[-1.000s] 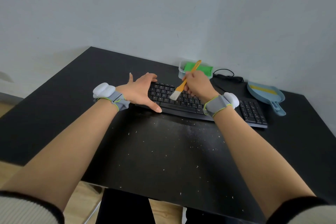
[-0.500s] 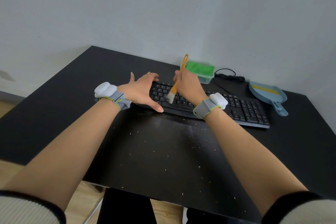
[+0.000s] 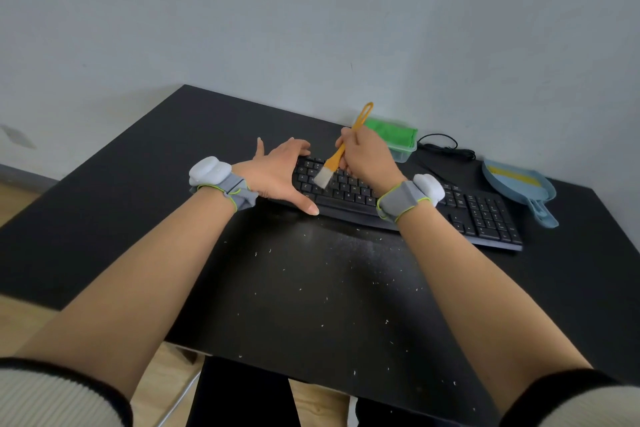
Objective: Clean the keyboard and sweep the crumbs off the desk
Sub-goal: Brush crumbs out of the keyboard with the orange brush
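Observation:
A black keyboard (image 3: 481, 215) lies across the back of the black desk (image 3: 114, 191). My left hand (image 3: 277, 173) rests spread over the keyboard's left end, thumb along its front edge, fingers straight. My right hand (image 3: 369, 156) grips an orange-handled brush (image 3: 337, 158); its pale bristles touch the keys on the left part of the keyboard. Pale crumbs (image 3: 346, 274) and dust lie scattered on the desk in front of the keyboard.
A clear tub with a green cloth (image 3: 398, 135) stands behind the keyboard by the wall. A black cable (image 3: 446, 147) coils to its right. A blue dustpan (image 3: 519, 189) lies at the desk's right end. The near desk edge runs above my legs.
My right hand carried the brush leftward along the keyboard, from its middle keys to the left part. My left hand stayed in place.

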The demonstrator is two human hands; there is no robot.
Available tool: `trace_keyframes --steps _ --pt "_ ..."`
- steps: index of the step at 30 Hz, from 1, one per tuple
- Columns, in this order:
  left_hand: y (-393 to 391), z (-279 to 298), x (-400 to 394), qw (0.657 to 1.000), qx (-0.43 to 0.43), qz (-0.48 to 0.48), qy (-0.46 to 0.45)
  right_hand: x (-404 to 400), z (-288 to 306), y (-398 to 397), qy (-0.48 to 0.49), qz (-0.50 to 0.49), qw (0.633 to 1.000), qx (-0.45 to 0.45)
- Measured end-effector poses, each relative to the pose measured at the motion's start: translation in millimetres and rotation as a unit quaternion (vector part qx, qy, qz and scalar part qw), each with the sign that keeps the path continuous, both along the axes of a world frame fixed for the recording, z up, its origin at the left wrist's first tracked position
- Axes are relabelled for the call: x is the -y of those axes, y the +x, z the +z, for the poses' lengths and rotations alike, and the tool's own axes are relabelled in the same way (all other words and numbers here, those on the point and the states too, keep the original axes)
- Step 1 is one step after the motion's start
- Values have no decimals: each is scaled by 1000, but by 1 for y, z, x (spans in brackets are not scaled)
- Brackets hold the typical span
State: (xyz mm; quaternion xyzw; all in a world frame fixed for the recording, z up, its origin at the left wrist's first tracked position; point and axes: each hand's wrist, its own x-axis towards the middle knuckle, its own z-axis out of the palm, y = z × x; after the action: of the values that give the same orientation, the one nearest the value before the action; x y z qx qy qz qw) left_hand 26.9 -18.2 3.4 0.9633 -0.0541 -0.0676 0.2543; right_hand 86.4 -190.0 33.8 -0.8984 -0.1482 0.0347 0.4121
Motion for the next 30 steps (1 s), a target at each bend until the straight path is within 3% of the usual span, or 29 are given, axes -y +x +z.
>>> trace_keyframes --steps 5,7,9,13,18,21,23,26,30 --pt "-1 1 1 1000 4 3 6 -8 -8 -8 -71 44 996 17" --pt "-1 1 1 1000 1 1 4 -6 -1 -3 -24 41 998 -31" --pt "-1 1 0 1000 -1 0 3 -6 3 -1 13 19 1000 -20" --pt "-1 1 0 1000 0 -1 9 -12 -7 -8 -18 51 998 25" --pt "-1 1 0 1000 -2 2 8 -18 -4 -9 40 44 997 -40" --pt "-2 2 1 1000 0 2 9 -18 -8 -13 -7 51 998 21" --pt "-3 3 2 1000 3 3 9 -14 -9 -14 -46 77 996 1" --pt "-3 2 1 1000 3 4 -2 3 -4 -9 17 55 997 -50" --pt "-2 1 1 1000 -6 -5 -8 51 4 4 103 -33 994 -16"
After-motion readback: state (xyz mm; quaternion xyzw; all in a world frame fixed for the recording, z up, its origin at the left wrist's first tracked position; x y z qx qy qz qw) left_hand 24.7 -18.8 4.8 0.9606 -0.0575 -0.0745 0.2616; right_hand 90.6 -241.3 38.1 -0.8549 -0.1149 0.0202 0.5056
